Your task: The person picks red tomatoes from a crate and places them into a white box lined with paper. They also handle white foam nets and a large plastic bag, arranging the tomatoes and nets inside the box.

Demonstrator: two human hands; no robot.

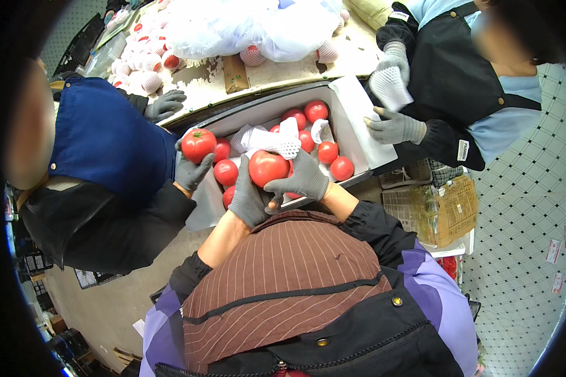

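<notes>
A large red tomato (267,169) sits between my two gloved hands, above the near side of a lined box (264,100). My left hand (247,197) grips its left side, while my right hand (306,178) holds it from the right with the thumb beneath. White foam net sleeves (255,139) lie just beyond; one foam net (290,144) meets the fingers of my right hand, and I cannot tell if they pinch it. Several loose tomatoes, among them one on the right (342,168) and one on the left (226,172), rest in the box.
At left, a co-worker's gloved hand (191,172) holds a tomato (199,145). Across at right, another person's glove (396,61) grips a foam net (390,87). The table (203,101) bears net-wrapped tomatoes (151,81) and a plastic bag (259,28). Crates and cardboard (457,212) stand right.
</notes>
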